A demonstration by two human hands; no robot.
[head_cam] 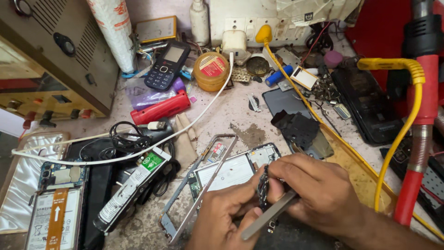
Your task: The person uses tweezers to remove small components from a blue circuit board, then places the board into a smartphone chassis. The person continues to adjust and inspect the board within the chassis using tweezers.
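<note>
My left hand [222, 215] and my right hand [317, 190] meet at the bottom middle of the head view. Between their fingertips is a small dark phone part [263, 187], held upright. My right hand also grips grey metal tweezers [268, 216], which slant down to the left. Just behind the hands lies an opened phone body [233, 170] with its circuit board showing, and a loose grey phone frame [196, 185] leans across it.
A second opened phone [55, 208] and a glue tube [132, 185] lie at the left. A white cable [138, 150], red tool [162, 109], keypad phone [167, 64], round tin [212, 70], yellow hose [397, 134] and a black phone [367, 104] crowd the bench.
</note>
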